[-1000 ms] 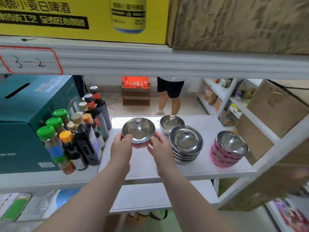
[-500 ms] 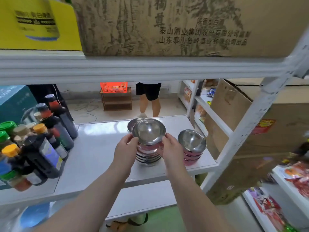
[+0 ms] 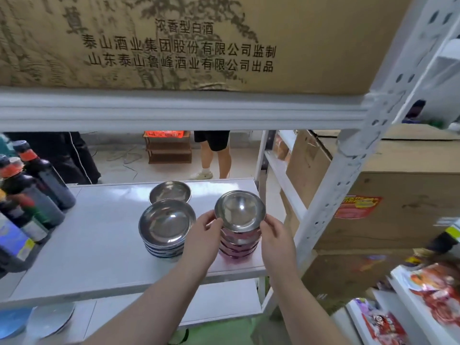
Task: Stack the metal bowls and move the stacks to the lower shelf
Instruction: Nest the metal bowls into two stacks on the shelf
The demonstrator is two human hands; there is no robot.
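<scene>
Both my hands hold one metal bowl [image 3: 239,210] by its rim, tilted toward me, right on top of a stack of pink-sided bowls [image 3: 237,245] at the right end of the white shelf [image 3: 99,247]. My left hand [image 3: 202,242] grips its left edge, my right hand [image 3: 276,241] its right edge. To the left stands a stack of blue-sided metal bowls [image 3: 166,226]. Behind it a single metal bowl [image 3: 170,192] rests on the shelf. The lower shelf [image 3: 219,305] shows beneath my arms.
Dark sauce bottles [image 3: 32,192] crowd the shelf's left end. A large cardboard box [image 3: 174,41] fills the shelf above. A white upright post [image 3: 348,170] rises just right of the pink stack, with brown cartons [image 3: 398,195] beyond. A person [image 3: 211,153] stands behind the rack.
My hands carried the bowl rightward from over the blue-sided stack to the pink-sided stack. The view swung right, pushing the bottles toward the left edge.
</scene>
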